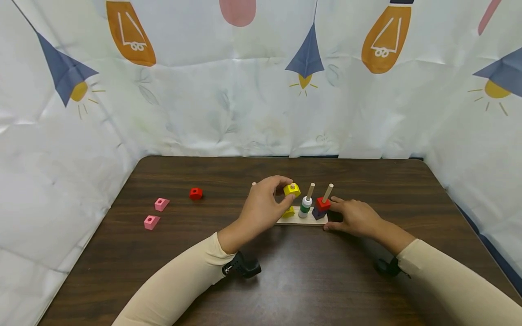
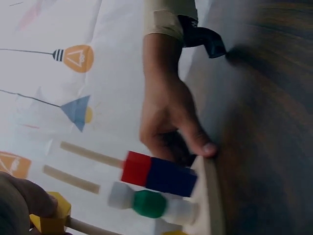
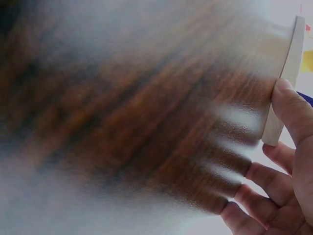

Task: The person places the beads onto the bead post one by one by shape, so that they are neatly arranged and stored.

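Observation:
My left hand point(image 1: 261, 203) pinches a yellow block point(image 1: 295, 192) between thumb and fingers. A peg tip shows in the block's hole, high above the wooden peg base point(image 1: 302, 221). Lower on that peg sits another yellow piece point(image 1: 288, 212). The neighbouring peg carries a white-and-green stack point(image 1: 305, 209). On the end peg a red block point(image 1: 323, 203) rests over a dark blue block point(image 2: 171, 177). My right hand point(image 1: 359, 218) grips the right end of the base, its thumb point(image 3: 289, 105) against the front edge. The left hand hides the base's left part.
To the left on the dark wooden table point(image 1: 310, 280) lie a red block point(image 1: 195, 194) and two pink blocks, one pink block point(image 1: 161, 204) behind the other pink block point(image 1: 151, 222). A patterned white curtain point(image 1: 261, 99) hangs behind the table.

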`<state>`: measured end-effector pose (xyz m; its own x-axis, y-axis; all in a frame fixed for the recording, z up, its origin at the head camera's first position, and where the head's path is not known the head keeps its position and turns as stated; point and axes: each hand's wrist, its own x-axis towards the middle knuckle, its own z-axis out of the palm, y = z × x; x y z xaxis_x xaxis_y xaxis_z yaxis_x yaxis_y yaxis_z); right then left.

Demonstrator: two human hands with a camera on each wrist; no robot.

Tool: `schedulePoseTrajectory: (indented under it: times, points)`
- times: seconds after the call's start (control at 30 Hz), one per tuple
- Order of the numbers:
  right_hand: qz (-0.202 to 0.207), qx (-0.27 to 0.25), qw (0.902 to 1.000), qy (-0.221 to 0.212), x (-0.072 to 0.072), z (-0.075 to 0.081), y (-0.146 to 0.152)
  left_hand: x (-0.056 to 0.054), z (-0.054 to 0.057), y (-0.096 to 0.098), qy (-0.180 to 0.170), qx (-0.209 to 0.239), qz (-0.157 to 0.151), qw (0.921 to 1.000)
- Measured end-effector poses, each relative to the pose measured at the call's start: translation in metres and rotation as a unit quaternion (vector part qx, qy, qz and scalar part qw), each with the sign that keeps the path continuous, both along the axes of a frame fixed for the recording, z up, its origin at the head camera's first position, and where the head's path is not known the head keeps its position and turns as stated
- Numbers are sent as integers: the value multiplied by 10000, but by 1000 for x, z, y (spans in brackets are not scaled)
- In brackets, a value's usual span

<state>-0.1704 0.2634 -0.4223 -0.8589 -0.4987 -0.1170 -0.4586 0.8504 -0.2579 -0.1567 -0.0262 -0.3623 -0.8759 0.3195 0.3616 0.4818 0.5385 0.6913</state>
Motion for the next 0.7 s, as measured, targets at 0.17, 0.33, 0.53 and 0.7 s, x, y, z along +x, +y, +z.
schedulePoseTrajectory:
  times: [0.17,0.33,0.53,0.7]
  points:
    - [11,-11,10000,42,0,0,0,0,-16,1,-174,121,115,9997]
    - [-1,6,10000,64,1,1,-1,1,-35,1,-460,92,305,9984]
    - [-13,46,10000,78,0,0,0,2,-55,0,-562,-27,393,9976]
    - [-7,33,10000,64,0,-2,1,1,-58,1,-580,31,416,9974]
